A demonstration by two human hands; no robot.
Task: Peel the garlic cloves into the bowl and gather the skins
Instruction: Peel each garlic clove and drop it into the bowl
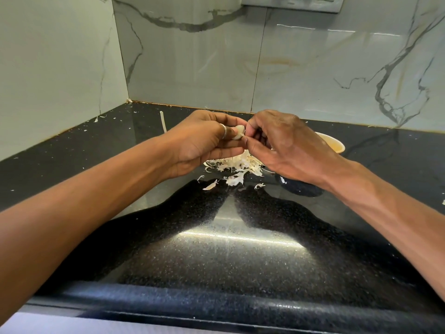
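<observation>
Black speckled counter (216,249) below, glossy. Held above it between both hands: one pale garlic clove (238,135). Pinched on one side by left hand (204,143), ring (224,133) on one finger, fingers curled round it. Nipped on the other side by right hand (286,150), thumb and fingertips closed on it. Directly beneath, heap of papery skins (237,166) on the counter, a few strays nearer. Just behind right hand, cream bowl (333,145), mostly hidden, contents out of sight. Grey-veined tiles (192,56) behind.
</observation>
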